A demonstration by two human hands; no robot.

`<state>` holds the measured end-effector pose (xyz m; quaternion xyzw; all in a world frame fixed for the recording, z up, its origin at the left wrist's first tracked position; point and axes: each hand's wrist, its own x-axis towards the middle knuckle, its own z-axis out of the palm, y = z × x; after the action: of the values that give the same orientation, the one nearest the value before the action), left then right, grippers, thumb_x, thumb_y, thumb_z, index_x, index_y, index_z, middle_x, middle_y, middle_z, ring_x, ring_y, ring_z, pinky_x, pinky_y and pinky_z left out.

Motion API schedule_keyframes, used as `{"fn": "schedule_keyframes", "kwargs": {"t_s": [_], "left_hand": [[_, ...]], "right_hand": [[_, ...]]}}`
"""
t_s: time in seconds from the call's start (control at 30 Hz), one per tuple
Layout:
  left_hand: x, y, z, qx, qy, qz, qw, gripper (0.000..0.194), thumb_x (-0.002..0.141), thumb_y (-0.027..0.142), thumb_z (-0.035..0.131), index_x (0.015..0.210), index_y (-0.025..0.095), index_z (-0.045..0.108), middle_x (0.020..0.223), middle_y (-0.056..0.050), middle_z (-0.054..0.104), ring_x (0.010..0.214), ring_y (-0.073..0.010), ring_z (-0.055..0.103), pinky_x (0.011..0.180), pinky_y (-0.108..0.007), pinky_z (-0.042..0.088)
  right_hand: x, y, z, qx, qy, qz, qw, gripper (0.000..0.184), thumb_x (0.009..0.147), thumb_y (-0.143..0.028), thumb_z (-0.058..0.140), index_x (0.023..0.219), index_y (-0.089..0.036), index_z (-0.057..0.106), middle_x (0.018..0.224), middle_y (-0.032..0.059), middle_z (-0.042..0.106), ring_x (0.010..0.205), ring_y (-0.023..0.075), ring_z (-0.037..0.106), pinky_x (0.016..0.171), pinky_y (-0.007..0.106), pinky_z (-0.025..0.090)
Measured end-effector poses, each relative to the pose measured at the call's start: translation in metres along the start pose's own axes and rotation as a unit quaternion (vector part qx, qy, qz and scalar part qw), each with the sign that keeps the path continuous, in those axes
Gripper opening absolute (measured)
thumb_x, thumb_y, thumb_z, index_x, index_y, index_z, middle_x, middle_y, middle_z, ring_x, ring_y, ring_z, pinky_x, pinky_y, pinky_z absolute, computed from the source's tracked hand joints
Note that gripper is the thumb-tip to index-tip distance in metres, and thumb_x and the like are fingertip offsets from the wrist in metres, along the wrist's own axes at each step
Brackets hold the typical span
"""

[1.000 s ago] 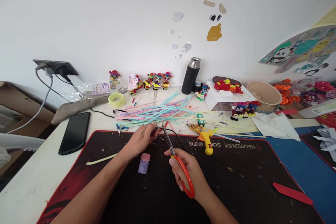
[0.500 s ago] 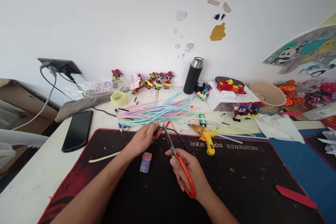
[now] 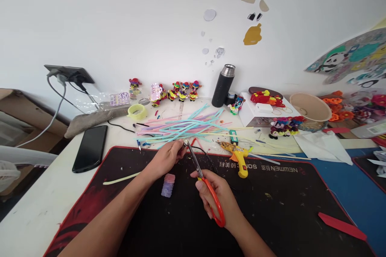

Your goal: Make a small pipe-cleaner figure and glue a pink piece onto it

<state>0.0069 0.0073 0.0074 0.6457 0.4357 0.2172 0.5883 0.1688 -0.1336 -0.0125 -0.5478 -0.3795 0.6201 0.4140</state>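
Observation:
My right hand [image 3: 220, 196] grips a pair of scissors [image 3: 196, 162] with orange-red handles, blades pointing up and away. At the blade tips, my left hand [image 3: 170, 154] is closed in a pinch on something small and whitish that I cannot make out. A pale yellow pipe cleaner [image 3: 120, 179] lies on the dark desk mat [image 3: 271, 209], its far end hidden by my left forearm. Just below the left hand rests a small ribbed pink-and-purple piece [image 3: 168, 185]. Beyond both hands spreads a pile of pastel pipe cleaners [image 3: 183, 123].
A yellow hot glue gun [image 3: 238, 156] lies right of the scissors. Farther back stand a black thermos [image 3: 223, 86], several small figures [image 3: 183, 91], a yellow tape roll [image 3: 136, 111] and a white box [image 3: 247, 116]. At left is a phone [image 3: 90, 148]; at right, a red strip [image 3: 342, 226].
The view has shifted slightly. Both hands and the scissors keep nearly the same pose, the blade tips still at the left fingers.

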Motion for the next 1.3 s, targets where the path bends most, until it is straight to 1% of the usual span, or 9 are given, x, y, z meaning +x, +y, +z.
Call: {"fn": "schedule_keyframes", "kwargs": {"t_s": [0.17,0.37,0.5,0.63,0.73,0.93,1.13,1.3], "left_hand": [[-0.001,0.004,0.000,-0.007,0.002,0.001,1.000,0.048,0.097,0.059,0.038,0.065,0.023,0.043,0.056,0.005,0.034,0.052,-0.0140,0.030,0.050,-0.029,0.024],[-0.004,0.012,-0.001,-0.002,0.019,0.000,1.000,0.048,0.097,0.059,0.041,0.066,0.023,0.045,0.058,0.005,0.031,0.053,-0.0139,0.027,0.051,-0.029,0.022],[-0.002,0.006,-0.002,-0.034,0.024,-0.011,0.999,0.048,0.097,0.059,0.041,0.065,0.023,0.044,0.059,0.005,0.032,0.052,-0.0135,0.024,0.050,-0.028,0.021],[0.000,0.000,-0.003,-0.042,0.015,-0.009,0.999,0.046,0.096,0.056,0.041,0.064,0.023,0.043,0.058,0.005,0.032,0.052,-0.0137,0.025,0.050,-0.029,0.021],[0.000,-0.001,-0.003,-0.045,0.020,-0.004,0.999,0.044,0.096,0.054,0.042,0.065,0.023,0.044,0.059,0.005,0.031,0.053,-0.0140,0.027,0.052,-0.029,0.023],[0.000,0.002,-0.003,-0.011,0.022,0.007,1.000,0.047,0.098,0.055,0.039,0.064,0.023,0.044,0.058,0.004,0.034,0.055,-0.0147,0.031,0.055,-0.030,0.026],[0.001,0.001,-0.004,-0.007,0.023,0.006,1.000,0.047,0.099,0.054,0.035,0.064,0.023,0.043,0.058,0.005,0.033,0.053,-0.0142,0.031,0.054,-0.030,0.026],[0.002,0.000,-0.004,0.003,0.027,0.004,1.000,0.046,0.099,0.051,0.034,0.065,0.023,0.045,0.058,0.005,0.036,0.054,-0.0145,0.033,0.055,-0.030,0.028]], "right_hand": [[0.000,0.000,0.000,-0.005,0.002,0.003,1.000,0.075,0.082,-0.079,0.065,0.120,-0.014,0.066,0.048,-0.0114,0.044,0.030,0.0065,0.035,0.031,0.018,0.029],[0.000,0.001,0.000,0.002,0.002,0.004,1.000,0.075,0.082,-0.079,0.066,0.122,-0.015,0.067,0.049,-0.0113,0.044,0.030,0.0064,0.035,0.031,0.018,0.028],[0.000,0.001,0.000,0.000,-0.001,0.001,1.000,0.075,0.083,-0.077,0.065,0.123,-0.014,0.067,0.047,-0.0114,0.044,0.030,0.0069,0.035,0.032,0.018,0.028],[-0.001,0.000,0.000,0.004,-0.002,-0.001,1.000,0.075,0.083,-0.077,0.065,0.122,-0.013,0.067,0.047,-0.0116,0.043,0.030,0.0068,0.035,0.032,0.018,0.027],[-0.001,-0.001,0.000,-0.003,-0.004,-0.005,1.000,0.072,0.084,-0.077,0.065,0.119,-0.014,0.067,0.047,-0.0115,0.043,0.030,0.0064,0.034,0.032,0.018,0.027],[-0.001,-0.002,0.000,-0.007,-0.010,-0.004,1.000,0.072,0.084,-0.078,0.065,0.119,-0.015,0.067,0.047,-0.0121,0.042,0.030,0.0062,0.034,0.032,0.017,0.028],[-0.002,-0.002,0.000,-0.004,-0.018,0.000,1.000,0.072,0.083,-0.078,0.066,0.118,-0.015,0.067,0.048,-0.0119,0.042,0.031,0.0061,0.035,0.031,0.017,0.029],[-0.001,-0.001,-0.001,0.001,-0.020,0.000,1.000,0.072,0.083,-0.078,0.067,0.117,-0.015,0.067,0.047,-0.0121,0.041,0.030,0.0059,0.034,0.031,0.016,0.030]]}}
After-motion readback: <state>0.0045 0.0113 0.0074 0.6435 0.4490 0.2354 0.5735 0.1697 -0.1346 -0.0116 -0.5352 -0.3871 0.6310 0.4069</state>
